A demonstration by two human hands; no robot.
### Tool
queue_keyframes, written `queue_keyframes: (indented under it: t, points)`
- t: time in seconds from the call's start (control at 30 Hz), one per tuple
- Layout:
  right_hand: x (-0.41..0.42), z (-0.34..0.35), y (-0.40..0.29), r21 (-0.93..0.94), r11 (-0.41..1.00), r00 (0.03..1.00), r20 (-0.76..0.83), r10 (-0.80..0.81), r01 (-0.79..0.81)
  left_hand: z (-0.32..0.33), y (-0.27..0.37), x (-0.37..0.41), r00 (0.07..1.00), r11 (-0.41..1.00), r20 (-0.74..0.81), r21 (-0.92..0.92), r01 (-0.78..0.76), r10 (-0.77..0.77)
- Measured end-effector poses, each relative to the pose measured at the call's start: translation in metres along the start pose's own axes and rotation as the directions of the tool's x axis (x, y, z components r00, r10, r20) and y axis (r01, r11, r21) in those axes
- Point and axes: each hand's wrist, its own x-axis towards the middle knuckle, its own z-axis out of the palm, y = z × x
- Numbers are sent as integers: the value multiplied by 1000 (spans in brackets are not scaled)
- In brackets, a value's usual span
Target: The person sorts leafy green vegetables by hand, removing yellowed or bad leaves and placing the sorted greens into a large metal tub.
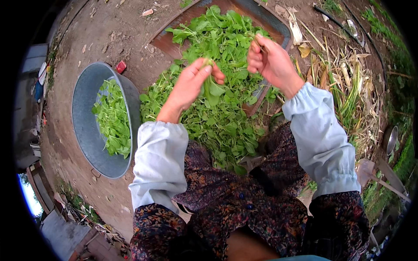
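My left hand [192, 78] pinches a small leafy green plant [214, 89] near its stem end, its leaves hanging below the fingers. To its right, and apart from it, my right hand [271, 62] has thumb and fingertips closed on a thin stem [259, 45]. Below both hands spreads a heap of leafy greens [225, 127]. It reaches from a rusty metal tray [166, 42] down onto the ground by my knees. At the left, a grey metal basin [83, 124] stands with loose green leaves [114, 120] inside.
A small red object [120, 67] lies on the bare soil behind the basin. Dry corn husks and stalks [352, 84] cover the ground at right, with a metal bowl [392, 140] beyond them. A black hose [339, 24] runs across the upper right.
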Motion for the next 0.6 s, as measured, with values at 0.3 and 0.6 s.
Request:
queue_keyframes:
  t: [0.3, 0.6]
  points:
    - [37, -48, 83, -908, -335, 966, 216, 139, 251, -38, 13, 0, 871, 999, -492, -45, -24, -1]
    - [35, -27, 161, -875, -244, 885, 334, 324, 419, -52, 24, -20, 807, 981, -585, -191, -45, -77]
